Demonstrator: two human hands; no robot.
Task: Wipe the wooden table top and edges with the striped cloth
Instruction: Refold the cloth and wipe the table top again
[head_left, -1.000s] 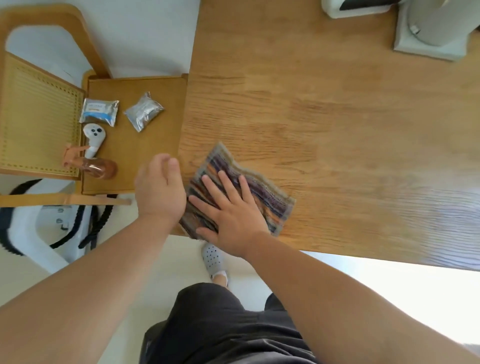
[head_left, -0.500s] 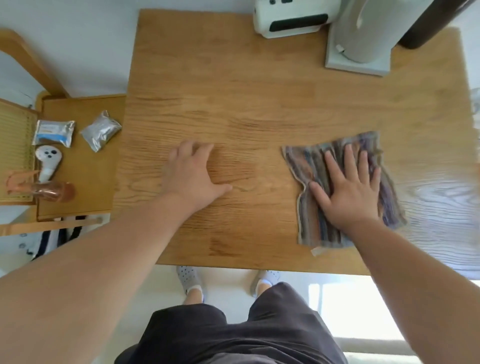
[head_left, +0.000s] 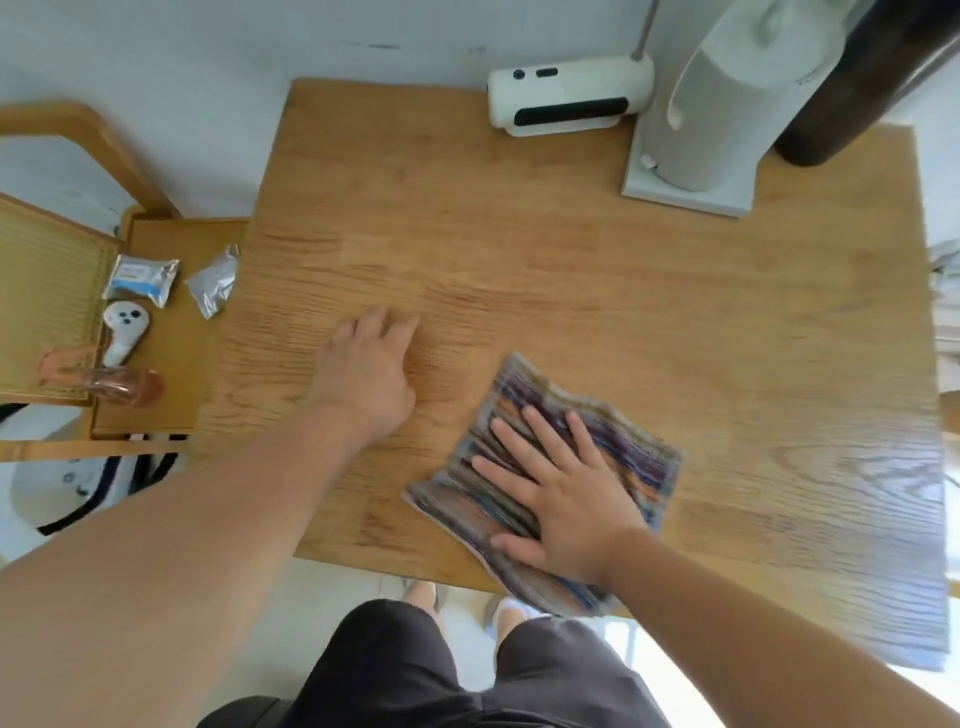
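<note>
Striped cloth (head_left: 613, 441) lies at the wooden worktop's (head_left: 519, 249) near edge under the right hand (head_left: 571, 509), grip flat and spread. Left hand (head_left: 363, 374) braces, holding nothing. Keep pressure even; overlap strokes.

1 wooden table (head_left: 571, 270). 1 striped cloth (head_left: 613, 441). 2 hands: left hand (head_left: 366, 374), right hand (head_left: 563, 499). 1 chair (head_left: 176, 364). 2 foil packets: blue-labelled packet (head_left: 141, 279), plain packet (head_left: 214, 283). 1 white controller (head_left: 124, 332). 1 amber spray bottle (head_left: 122, 387). 1 white box-shaped device (head_left: 569, 101). 1 tall white appliance (head_left: 727, 104). 1 dark cylinder (head_left: 852, 78). 2 shoes (head_left: 506, 608).
</note>
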